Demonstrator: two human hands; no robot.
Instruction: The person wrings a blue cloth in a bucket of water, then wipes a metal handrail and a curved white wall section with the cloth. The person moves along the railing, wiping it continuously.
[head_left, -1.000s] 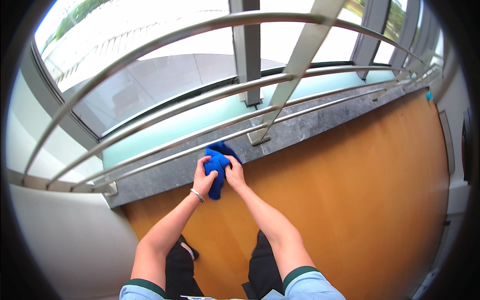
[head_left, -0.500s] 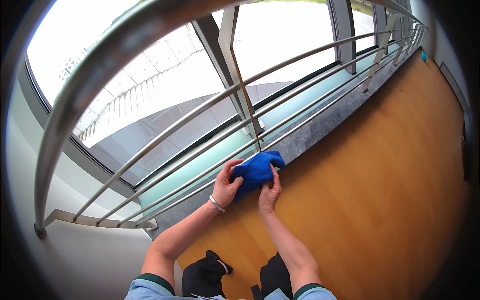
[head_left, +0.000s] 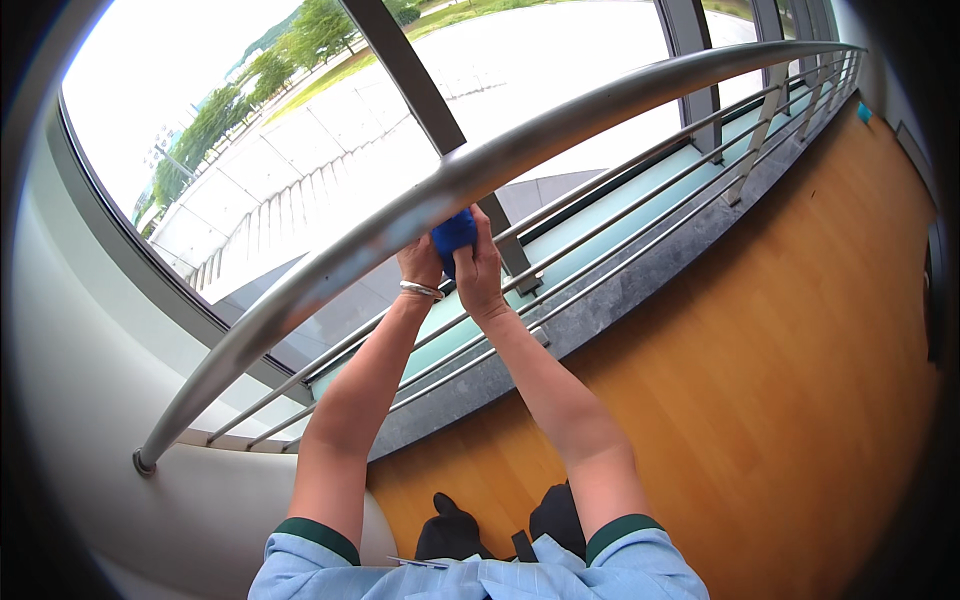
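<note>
A blue cloth [head_left: 455, 236] is bunched between my two hands just beneath the thick metal handrail [head_left: 560, 122]. My left hand [head_left: 421, 263], with a silver bangle at its wrist, presses the cloth from the left, its fingertips partly hidden by the rail. From the right, my right hand [head_left: 481, 268] is closed on the cloth, fingers pointing upward. Both arms reach out straight. The cloth and hands are where a railing post would meet the handrail, but what lies inside the cloth is hidden.
Thin metal rails [head_left: 640, 212] run below the handrail, above a grey stone ledge [head_left: 600, 300]. Large windows with dark frames [head_left: 400, 75] stand beyond. A wooden floor [head_left: 740, 400] stretches right; a white curved wall [head_left: 80, 400] rises left. A small turquoise object [head_left: 864, 112] lies far right.
Both hands have moved up and away with the blue cloth, from low by the bottom rails to under the handrail. The cloth is now more bunched. The view has shifted too.
</note>
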